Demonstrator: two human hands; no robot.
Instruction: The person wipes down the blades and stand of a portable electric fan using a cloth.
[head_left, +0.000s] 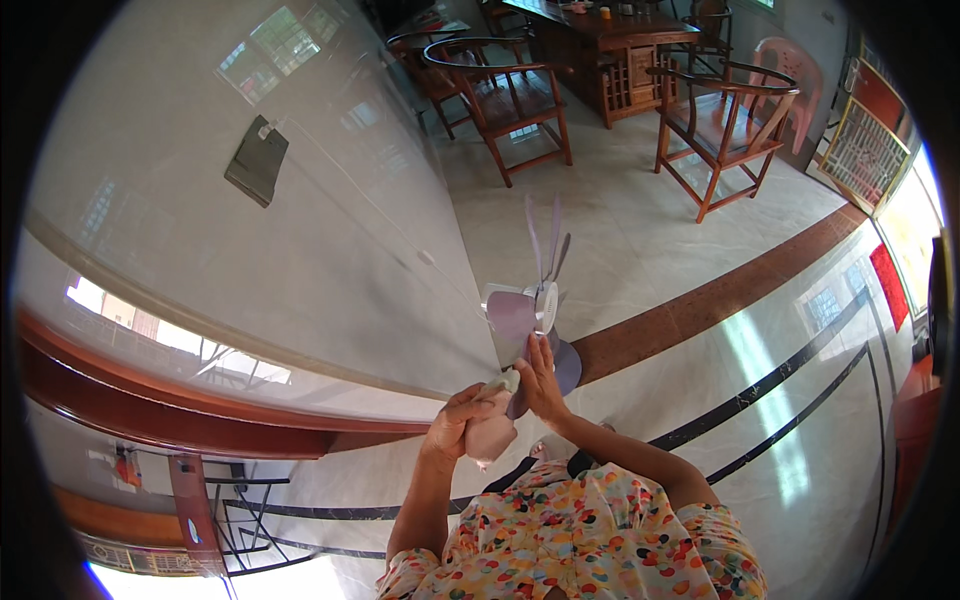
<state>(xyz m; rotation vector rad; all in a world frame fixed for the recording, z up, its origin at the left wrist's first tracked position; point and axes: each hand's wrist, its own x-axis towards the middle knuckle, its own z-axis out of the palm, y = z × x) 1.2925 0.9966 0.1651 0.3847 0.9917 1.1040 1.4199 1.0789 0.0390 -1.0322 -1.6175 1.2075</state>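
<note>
A small electric fan with pale purple blades, a white motor housing and a round purple base is before me. My left hand grips a pinkish cloth, whose lower end hangs down beside the fan. My right hand lies against the fan's lower blade area, its fingers extended together and pointing up; its palm side is hidden. A white cord runs from near the fan up to a grey wall socket plate.
Wooden armchairs and a carved wooden desk stand beyond the fan. A pink plastic chair is at the back right. The glossy wall rises at left. A black metal frame is at lower left.
</note>
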